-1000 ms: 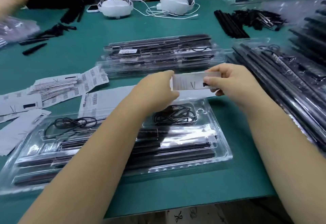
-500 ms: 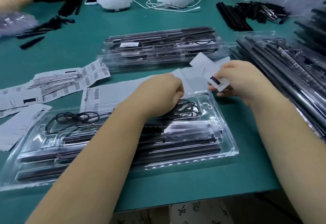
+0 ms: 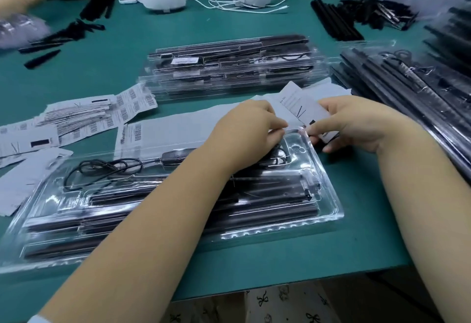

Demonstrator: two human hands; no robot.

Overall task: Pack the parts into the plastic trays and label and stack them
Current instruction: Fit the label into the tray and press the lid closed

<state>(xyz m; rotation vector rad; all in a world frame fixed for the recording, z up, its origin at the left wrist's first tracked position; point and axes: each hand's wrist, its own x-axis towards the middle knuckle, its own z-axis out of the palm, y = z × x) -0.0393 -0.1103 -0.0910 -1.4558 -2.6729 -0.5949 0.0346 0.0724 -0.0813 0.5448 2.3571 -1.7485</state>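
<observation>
Pinching one white label (image 3: 303, 108) between both hands, you hold it over the far right corner of the near clear plastic tray (image 3: 328, 210); your left hand (image 3: 249, 129) grips its left edge, your right hand (image 3: 354, 124) its lower right. That tray, in the lower middle of the frame, holds long black rods (image 3: 267, 192) and a coiled black cable (image 3: 102, 170). A stack of filled trays (image 3: 229, 68) at upper centre carries a small white sticker (image 3: 184, 61), its print unreadable. Barcoded label sheets (image 3: 84, 119) lie at left.
</observation>
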